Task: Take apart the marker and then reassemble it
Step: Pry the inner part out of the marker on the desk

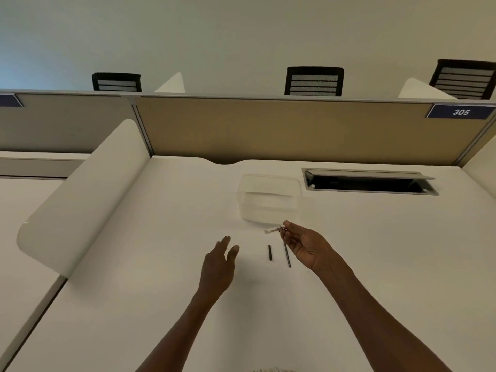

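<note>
At the far left a white rounded divider (80, 200) borders the bench (150, 304). Next comes the left hand (218, 264), held above the surface with fingers straight and spread, its grip apart and holding nothing. To its right 2 dark parts lie on the bench: a short black piece (269, 252), then a longer thin dark rod (287, 255), near each other but not touching. Behind them stands a clear plastic container (269, 201). Further right, the right hand (304, 244) pinches the white marker barrel (273, 229) between fingertips and thumb, its grip clamped on it, the barrel raised off the bench and pointing left. A recessed cable hatch (370, 182) sits at the far right.

With 2 parts out and the barrel in hand, the marker looks fully apart, so reassembly seems to be starting. The next move likely calls for the free left hand to pick up the thin rod and line it up with the barrel's open end; which end is open cannot be told
</note>
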`<act>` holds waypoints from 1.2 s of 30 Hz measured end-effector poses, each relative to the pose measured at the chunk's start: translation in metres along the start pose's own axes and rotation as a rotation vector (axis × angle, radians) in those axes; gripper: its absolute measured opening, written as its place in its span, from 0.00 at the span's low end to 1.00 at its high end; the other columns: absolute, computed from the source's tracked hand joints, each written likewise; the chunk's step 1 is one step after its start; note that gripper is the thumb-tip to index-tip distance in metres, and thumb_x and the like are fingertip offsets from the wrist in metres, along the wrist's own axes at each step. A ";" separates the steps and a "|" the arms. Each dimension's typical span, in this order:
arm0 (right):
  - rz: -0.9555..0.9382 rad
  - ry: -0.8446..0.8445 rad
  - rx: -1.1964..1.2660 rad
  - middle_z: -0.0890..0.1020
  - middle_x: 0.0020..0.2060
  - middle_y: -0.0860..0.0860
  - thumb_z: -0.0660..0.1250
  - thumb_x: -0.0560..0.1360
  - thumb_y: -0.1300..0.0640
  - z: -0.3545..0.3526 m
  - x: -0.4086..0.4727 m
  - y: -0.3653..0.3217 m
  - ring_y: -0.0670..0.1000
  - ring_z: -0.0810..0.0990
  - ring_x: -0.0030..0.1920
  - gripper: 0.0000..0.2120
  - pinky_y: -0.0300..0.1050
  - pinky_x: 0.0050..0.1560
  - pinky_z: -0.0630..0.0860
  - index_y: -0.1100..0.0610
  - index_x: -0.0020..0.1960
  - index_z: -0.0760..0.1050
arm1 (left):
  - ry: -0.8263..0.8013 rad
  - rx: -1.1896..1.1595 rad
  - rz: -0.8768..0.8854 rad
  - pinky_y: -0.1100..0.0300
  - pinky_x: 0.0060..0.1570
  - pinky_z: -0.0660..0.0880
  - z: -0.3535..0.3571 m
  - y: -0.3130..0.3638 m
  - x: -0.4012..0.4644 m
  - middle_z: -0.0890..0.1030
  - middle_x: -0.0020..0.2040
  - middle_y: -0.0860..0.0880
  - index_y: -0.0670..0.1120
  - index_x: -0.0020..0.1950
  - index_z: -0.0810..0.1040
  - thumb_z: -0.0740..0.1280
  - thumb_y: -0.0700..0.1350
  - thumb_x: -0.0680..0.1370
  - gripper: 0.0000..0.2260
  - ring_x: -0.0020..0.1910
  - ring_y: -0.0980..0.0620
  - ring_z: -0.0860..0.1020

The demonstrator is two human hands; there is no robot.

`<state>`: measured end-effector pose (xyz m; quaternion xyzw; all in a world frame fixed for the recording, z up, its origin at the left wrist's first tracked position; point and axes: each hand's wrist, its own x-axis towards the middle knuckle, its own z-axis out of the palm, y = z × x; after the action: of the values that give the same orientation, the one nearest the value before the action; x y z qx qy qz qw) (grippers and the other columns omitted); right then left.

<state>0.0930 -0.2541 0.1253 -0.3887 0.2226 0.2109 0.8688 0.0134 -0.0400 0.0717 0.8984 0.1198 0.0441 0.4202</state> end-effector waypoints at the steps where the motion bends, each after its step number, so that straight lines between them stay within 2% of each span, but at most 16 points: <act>1: -0.008 0.017 0.000 0.83 0.32 0.59 0.68 0.74 0.69 -0.003 0.000 0.000 0.51 0.83 0.30 0.02 0.35 0.30 0.79 0.68 0.43 0.78 | -0.032 0.039 0.017 0.54 0.74 0.58 0.004 -0.011 0.001 0.67 0.76 0.46 0.43 0.76 0.65 0.59 0.53 0.82 0.24 0.77 0.48 0.59; 4: -0.031 0.060 -0.010 0.83 0.34 0.60 0.68 0.74 0.69 -0.010 0.001 0.000 0.52 0.84 0.32 0.02 0.36 0.31 0.80 0.68 0.44 0.78 | -0.094 0.214 0.088 0.52 0.77 0.45 0.016 -0.039 0.003 0.50 0.81 0.46 0.42 0.79 0.53 0.55 0.56 0.83 0.30 0.79 0.49 0.44; 7: -0.071 0.084 -0.034 0.82 0.35 0.59 0.68 0.74 0.69 -0.014 0.003 0.001 0.52 0.84 0.33 0.02 0.36 0.32 0.80 0.67 0.43 0.78 | -0.129 0.381 0.097 0.50 0.77 0.42 0.022 -0.060 0.002 0.43 0.80 0.44 0.41 0.79 0.47 0.54 0.58 0.82 0.32 0.79 0.47 0.40; 11: -0.138 0.092 -0.074 0.80 0.37 0.58 0.67 0.75 0.70 -0.013 0.006 0.002 0.54 0.82 0.37 0.01 0.38 0.35 0.82 0.66 0.46 0.76 | -0.109 0.498 0.114 0.51 0.77 0.41 0.027 -0.073 -0.001 0.43 0.81 0.44 0.41 0.79 0.47 0.50 0.60 0.82 0.33 0.79 0.49 0.40; 15: -0.250 0.146 -0.132 0.79 0.41 0.60 0.68 0.74 0.71 -0.013 0.008 0.004 0.55 0.83 0.37 0.11 0.43 0.44 0.84 0.64 0.54 0.72 | -0.081 0.521 0.136 0.52 0.77 0.41 0.030 -0.076 -0.001 0.44 0.81 0.44 0.42 0.80 0.48 0.48 0.60 0.82 0.32 0.79 0.49 0.41; 18: -0.365 0.231 -0.290 0.79 0.41 0.58 0.70 0.73 0.69 -0.010 0.012 0.008 0.54 0.83 0.36 0.14 0.46 0.47 0.84 0.65 0.57 0.72 | -0.071 0.529 0.147 0.52 0.77 0.41 0.029 -0.077 -0.002 0.44 0.80 0.45 0.42 0.80 0.49 0.45 0.62 0.80 0.34 0.79 0.49 0.41; 22: -0.565 0.299 -0.622 0.83 0.34 0.56 0.70 0.73 0.66 -0.004 0.016 0.017 0.52 0.84 0.33 0.13 0.48 0.46 0.82 0.62 0.56 0.72 | -0.065 0.529 0.154 0.51 0.77 0.43 0.029 -0.077 -0.002 0.46 0.80 0.44 0.41 0.79 0.50 0.45 0.62 0.80 0.34 0.79 0.48 0.43; 27: -0.840 0.160 -0.998 0.83 0.34 0.53 0.69 0.74 0.65 0.010 0.014 0.037 0.50 0.83 0.34 0.12 0.41 0.40 0.79 0.55 0.53 0.71 | -0.055 0.503 0.151 0.50 0.78 0.44 0.030 -0.076 -0.002 0.47 0.80 0.44 0.41 0.79 0.51 0.52 0.58 0.82 0.32 0.79 0.48 0.44; 33: -0.970 -0.092 -1.376 0.80 0.38 0.49 0.68 0.76 0.62 0.023 0.010 0.058 0.43 0.76 0.36 0.11 0.30 0.39 0.71 0.54 0.57 0.71 | -0.056 0.512 0.145 0.50 0.78 0.44 0.030 -0.077 -0.001 0.45 0.81 0.44 0.42 0.80 0.49 0.51 0.60 0.82 0.32 0.79 0.49 0.42; 36: -1.026 -0.147 -1.483 0.79 0.39 0.48 0.68 0.77 0.61 0.027 0.009 0.061 0.45 0.75 0.37 0.11 0.31 0.40 0.70 0.54 0.57 0.71 | -0.051 0.510 0.149 0.50 0.78 0.44 0.031 -0.078 -0.001 0.46 0.81 0.44 0.42 0.80 0.49 0.50 0.60 0.82 0.32 0.79 0.49 0.43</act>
<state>0.0738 -0.1938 0.1009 -0.8859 -0.2271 -0.0890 0.3945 0.0040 -0.0148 -0.0076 0.9824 0.0501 0.0205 0.1788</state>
